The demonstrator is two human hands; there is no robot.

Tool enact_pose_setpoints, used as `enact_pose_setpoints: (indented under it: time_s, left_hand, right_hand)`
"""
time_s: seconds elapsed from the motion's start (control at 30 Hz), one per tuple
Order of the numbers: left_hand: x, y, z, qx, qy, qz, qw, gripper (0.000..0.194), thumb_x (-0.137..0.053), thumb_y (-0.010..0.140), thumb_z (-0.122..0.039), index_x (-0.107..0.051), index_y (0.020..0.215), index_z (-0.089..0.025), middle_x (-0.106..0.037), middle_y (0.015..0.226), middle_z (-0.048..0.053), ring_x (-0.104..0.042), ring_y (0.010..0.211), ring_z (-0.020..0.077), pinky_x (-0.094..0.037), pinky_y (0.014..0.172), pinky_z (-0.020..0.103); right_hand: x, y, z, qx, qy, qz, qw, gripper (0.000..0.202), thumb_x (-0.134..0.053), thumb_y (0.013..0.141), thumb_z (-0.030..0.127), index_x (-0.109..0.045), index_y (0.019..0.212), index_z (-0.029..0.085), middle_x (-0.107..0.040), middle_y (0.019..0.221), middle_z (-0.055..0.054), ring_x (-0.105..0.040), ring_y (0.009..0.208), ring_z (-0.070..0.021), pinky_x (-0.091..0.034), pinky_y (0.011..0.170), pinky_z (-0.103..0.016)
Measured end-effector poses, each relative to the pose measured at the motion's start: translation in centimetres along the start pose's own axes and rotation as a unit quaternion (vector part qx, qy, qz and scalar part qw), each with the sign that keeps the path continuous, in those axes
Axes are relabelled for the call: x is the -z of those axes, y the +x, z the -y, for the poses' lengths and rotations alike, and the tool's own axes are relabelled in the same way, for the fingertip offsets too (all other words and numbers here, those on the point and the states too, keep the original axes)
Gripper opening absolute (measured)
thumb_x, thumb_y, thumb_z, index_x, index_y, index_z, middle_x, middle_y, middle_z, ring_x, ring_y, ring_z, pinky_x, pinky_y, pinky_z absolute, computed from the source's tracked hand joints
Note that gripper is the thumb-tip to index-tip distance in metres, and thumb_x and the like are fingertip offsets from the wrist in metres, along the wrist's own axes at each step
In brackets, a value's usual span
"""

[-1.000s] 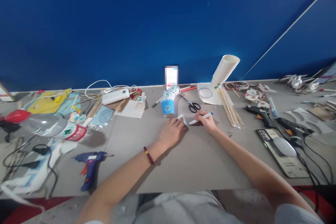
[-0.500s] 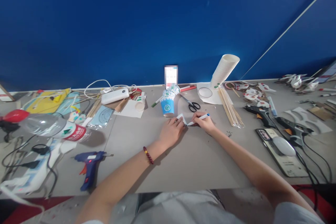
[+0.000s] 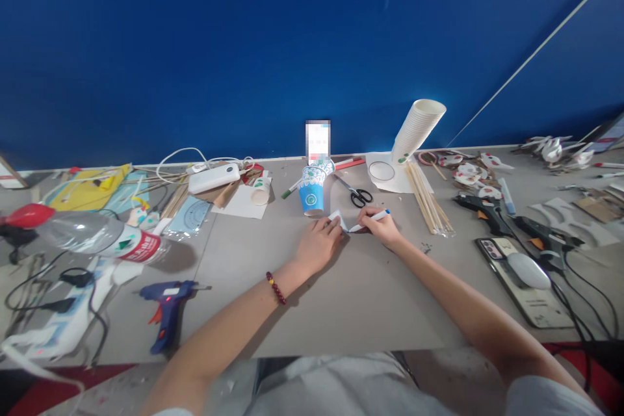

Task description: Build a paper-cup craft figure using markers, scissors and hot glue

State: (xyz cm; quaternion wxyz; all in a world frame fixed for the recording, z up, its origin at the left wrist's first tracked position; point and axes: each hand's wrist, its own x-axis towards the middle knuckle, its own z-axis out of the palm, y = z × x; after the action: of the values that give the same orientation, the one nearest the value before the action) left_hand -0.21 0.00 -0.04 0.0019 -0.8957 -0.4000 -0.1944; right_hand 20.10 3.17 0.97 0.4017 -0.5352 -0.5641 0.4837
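1. The right hand (image 3: pixel 381 226) is closing its grip around a marker (image 3: pixel 383 214), thumb and fingers pinching the barrel, with the blue end sticking out on the far right side.
2. A small piece of paper (image 3: pixel 336 216) is lying on the tabletop (image 3: pixel 253 253), just left of that right grip and under the fingertips of the left hand (image 3: pixel 319 244), which is the nearer hand, touching it.
3. The marker's long axis is slanting down leftward out of the grip, its tip pointing at the paper's near right end; the paper's visible strip is running from far left to near right.
4. The left grip is resting over the paper; whether its thumb is pinching from below, I cannot tell.
5. A blue cup (image 3: pixel 311 200) is standing just beyond the left grip, and scissors (image 3: pixel 359 197) are lying beyond the right one.
6. The left fingers are hiding part of the paper; tip contact is too small to make out.
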Motion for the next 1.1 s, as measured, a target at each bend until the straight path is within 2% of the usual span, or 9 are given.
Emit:
enact_pose_setpoints:
  time_s: [0.13, 0.33, 0.77, 1.1]
  left_hand:
    - [0.04, 0.01, -0.01, 0.003, -0.002, 0.004, 1.000, 0.028, -0.038, 0.099, -0.028, -0.061, 0.111, -0.017, -0.065, 0.125, 0.009, -0.056, 0.107, 0.0244, -0.048, 0.086, 0.040]
    - [-0.02, 0.07, 0.07, 0.003, -0.006, -0.004, 1.000, 0.026, -0.040, 0.098, -0.028, -0.062, 0.106, -0.017, -0.064, 0.127, 0.008, -0.056, 0.109, 0.0250, -0.049, 0.087, 0.041]
    - [-0.23, -0.03, 0.17, -0.015, -0.018, 0.000, 1.000, 0.023, -0.042, 0.098, -0.028, -0.060, 0.106, -0.016, -0.060, 0.130, 0.011, -0.054, 0.121, 0.0256, -0.047, 0.097, 0.042]
    - [0.35, 0.11, 0.02, -0.030, -0.032, 0.008, 0.999, 0.022, -0.041, 0.098, -0.026, -0.059, 0.108, -0.017, -0.063, 0.126, 0.009, -0.056, 0.115, 0.0244, -0.048, 0.092, 0.041]
  right_hand:
    - [0.18, 0.23, -0.06, -0.012, 0.031, -0.011, 0.999, 0.013, -0.054, 0.059, 0.030, -0.053, 0.051, 0.019, -0.052, 0.048, 0.003, -0.046, 0.046, -0.0118, -0.039, 0.044, -0.023]
    - [0.49, 0.48, -0.19, -0.019, 0.069, -0.038, 0.997, 0.012, -0.052, 0.059, 0.031, -0.054, 0.055, 0.020, -0.051, 0.046, 0.002, -0.041, 0.041, -0.0112, -0.032, 0.040, -0.024]
    - [0.46, 0.58, -0.61, -0.031, 0.094, -0.051, 0.994, 0.012, -0.056, 0.060, 0.031, -0.057, 0.059, 0.020, -0.057, 0.046, 0.002, -0.045, 0.042, -0.0116, -0.031, 0.041, -0.023]
    - [0.43, 0.24, -0.11, -0.024, 0.092, -0.039, 0.995, 0.011, -0.058, 0.060, 0.030, -0.060, 0.060, 0.019, -0.055, 0.044, 0.003, -0.043, 0.038, -0.0103, -0.030, 0.038, -0.023]
